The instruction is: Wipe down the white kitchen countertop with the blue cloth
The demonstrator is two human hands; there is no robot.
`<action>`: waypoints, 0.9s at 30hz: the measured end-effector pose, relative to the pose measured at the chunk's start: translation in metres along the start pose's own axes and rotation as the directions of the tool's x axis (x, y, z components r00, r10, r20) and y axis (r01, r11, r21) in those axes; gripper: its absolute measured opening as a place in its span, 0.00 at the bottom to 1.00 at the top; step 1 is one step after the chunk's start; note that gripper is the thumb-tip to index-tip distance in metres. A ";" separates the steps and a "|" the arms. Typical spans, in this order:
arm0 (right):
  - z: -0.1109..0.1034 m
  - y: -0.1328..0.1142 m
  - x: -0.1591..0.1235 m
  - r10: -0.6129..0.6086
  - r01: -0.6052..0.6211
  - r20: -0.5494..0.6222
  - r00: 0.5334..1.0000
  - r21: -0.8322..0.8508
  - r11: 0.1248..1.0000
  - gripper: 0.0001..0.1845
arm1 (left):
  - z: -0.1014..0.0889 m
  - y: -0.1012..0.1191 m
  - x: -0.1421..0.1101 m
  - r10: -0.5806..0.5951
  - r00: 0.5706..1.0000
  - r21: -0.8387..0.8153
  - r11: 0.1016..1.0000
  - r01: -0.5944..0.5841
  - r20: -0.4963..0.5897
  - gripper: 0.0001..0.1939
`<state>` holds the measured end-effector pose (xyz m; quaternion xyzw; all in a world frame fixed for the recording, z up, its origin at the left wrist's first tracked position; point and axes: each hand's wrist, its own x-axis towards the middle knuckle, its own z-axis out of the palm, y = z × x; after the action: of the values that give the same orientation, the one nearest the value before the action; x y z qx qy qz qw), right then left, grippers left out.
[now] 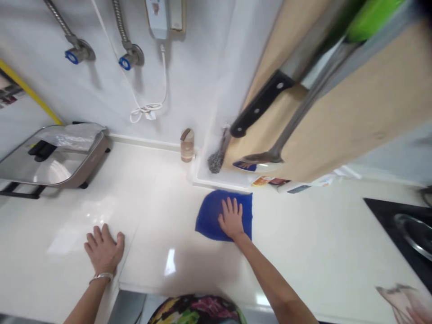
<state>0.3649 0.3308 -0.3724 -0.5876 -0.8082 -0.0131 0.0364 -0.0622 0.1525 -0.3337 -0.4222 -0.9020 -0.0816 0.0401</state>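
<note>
A blue cloth (209, 213) lies flat on the white countertop (162, 216) near the back wall. My right hand (231, 219) presses on the cloth with its fingers spread, palm down. My left hand (104, 249) rests flat on the counter near the front edge, fingers apart, holding nothing; a silver bracelet sits on its wrist.
A metal-lidded pan (56, 155) stands at the back left. A small capped jar (186, 145) and a steel scrubber (216, 159) sit by the wall. A black-handled knife (261, 105) and a spoon hang on a wooden board (354, 112). A black hob (401, 229) lies far right.
</note>
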 end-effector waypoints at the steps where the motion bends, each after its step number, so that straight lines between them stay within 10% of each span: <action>1: -0.001 -0.015 0.006 -0.005 0.005 0.008 1.000 0.016 1.000 0.36 | 0.000 0.000 0.000 -0.002 0.999 -0.003 1.000 0.002 -0.032 0.38; 12: -0.015 -0.176 0.090 -0.544 0.517 -0.005 0.839 0.317 0.795 0.38 | 0.011 -0.007 -0.001 -0.057 0.998 -0.049 0.997 0.055 -0.036 0.36; 27: 0.007 -0.205 0.193 -0.200 0.236 -0.134 0.971 0.382 0.894 0.33 | 0.017 -0.018 -0.001 -0.097 0.995 -0.043 0.994 0.098 0.014 0.34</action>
<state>0.1107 0.4513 -0.3610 -0.4725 -0.8525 0.1194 0.1891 -0.0749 0.1436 -0.3524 -0.3789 -0.9197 -0.1006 0.0218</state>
